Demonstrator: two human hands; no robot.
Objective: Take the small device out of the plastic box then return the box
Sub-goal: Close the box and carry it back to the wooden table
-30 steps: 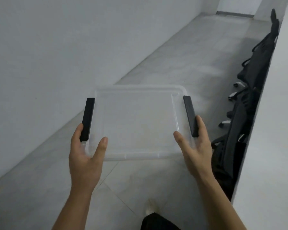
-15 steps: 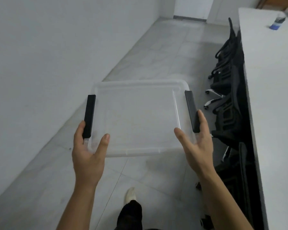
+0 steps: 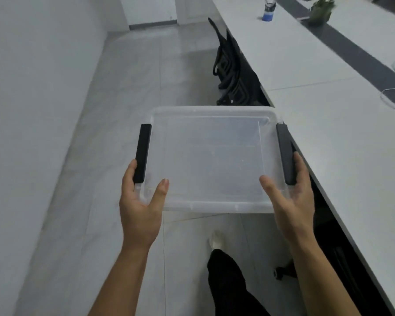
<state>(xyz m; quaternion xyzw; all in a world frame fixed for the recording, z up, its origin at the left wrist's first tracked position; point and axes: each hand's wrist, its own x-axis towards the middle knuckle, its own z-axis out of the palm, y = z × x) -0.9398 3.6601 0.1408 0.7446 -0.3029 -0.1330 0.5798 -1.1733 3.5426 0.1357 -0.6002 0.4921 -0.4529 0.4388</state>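
Note:
I carry a clear plastic box [image 3: 212, 156] with a clear lid and two black side latches, held level in front of me above the floor. My left hand [image 3: 139, 201] grips its near left corner, thumb on the lid, fingers by the left latch [image 3: 142, 153]. My right hand [image 3: 287, 199] grips the near right corner beside the right latch [image 3: 285, 153]. Through the lid I see nothing inside. No small device is in view.
A long white table [image 3: 328, 137] runs along the right, its edge next to the box. On its far end stand a blue cup [image 3: 267, 12] and a small plant [image 3: 320, 10]. Black office chairs [image 3: 233, 71] are tucked under it. A white wall is on the left; tiled floor lies ahead.
My view has swung right and forward while I walk; the white table now fills the right side and lies close to the box. My grip on the box is unchanged.

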